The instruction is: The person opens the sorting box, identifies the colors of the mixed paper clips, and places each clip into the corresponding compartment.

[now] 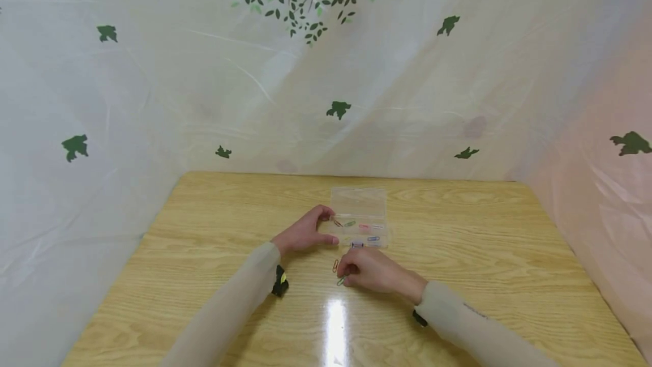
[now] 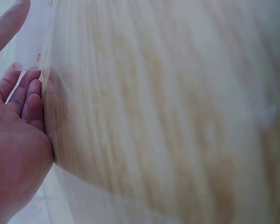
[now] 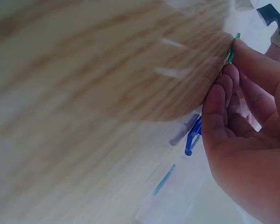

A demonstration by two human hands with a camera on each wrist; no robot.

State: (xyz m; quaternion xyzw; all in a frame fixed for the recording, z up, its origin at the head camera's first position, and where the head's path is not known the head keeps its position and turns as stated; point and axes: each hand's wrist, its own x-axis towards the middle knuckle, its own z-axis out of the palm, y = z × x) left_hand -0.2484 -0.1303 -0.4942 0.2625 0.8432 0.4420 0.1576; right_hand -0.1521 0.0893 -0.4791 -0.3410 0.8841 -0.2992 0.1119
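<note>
A clear plastic box (image 1: 359, 201) lies with its lid laid back, and small coloured paper clips sit in its compartments, among them a green one (image 1: 350, 223) and a blue one (image 1: 373, 238). My left hand (image 1: 308, 231) touches the box's left side, thumb and fingers spread apart; in the left wrist view its fingertips (image 2: 35, 109) are at the box edge. In front of the box, my right hand (image 1: 374, 271) pinches a green paper clip (image 3: 231, 53) between thumb and finger, close to the tabletop. A red paper clip (image 1: 335, 265) lies on the table beside those fingers.
The wood-grain table (image 1: 458, 231) carries the box near its far middle. A blue latch-like piece (image 3: 193, 135) is on the box's front edge. A pale curtain (image 1: 397, 84) with printed leaves surrounds the table at the back and sides.
</note>
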